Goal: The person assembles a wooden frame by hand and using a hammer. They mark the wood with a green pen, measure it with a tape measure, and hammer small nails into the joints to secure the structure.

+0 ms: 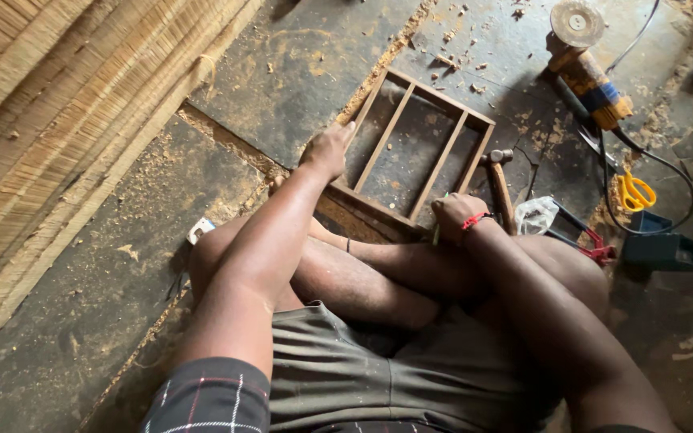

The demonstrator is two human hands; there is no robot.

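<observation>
Head view: left hand (327, 150) presses wooden frame (415, 148); hammer (499, 186), angle grinder (589, 68) beside

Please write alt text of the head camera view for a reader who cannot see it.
A person sitting on a dusty floor steadies a small rectangular wooden frame with slats with the left hand; the right hand grips a thin green stick. A wooden-handled hammer, yellow-handled scissors and an angle grinder lie nearby.

Floor left of the wooden frame (419, 152) open; right of it hammer (499, 180), grinder (591, 68), cable (659, 164), scissors (635, 192) crowd passage.
</observation>
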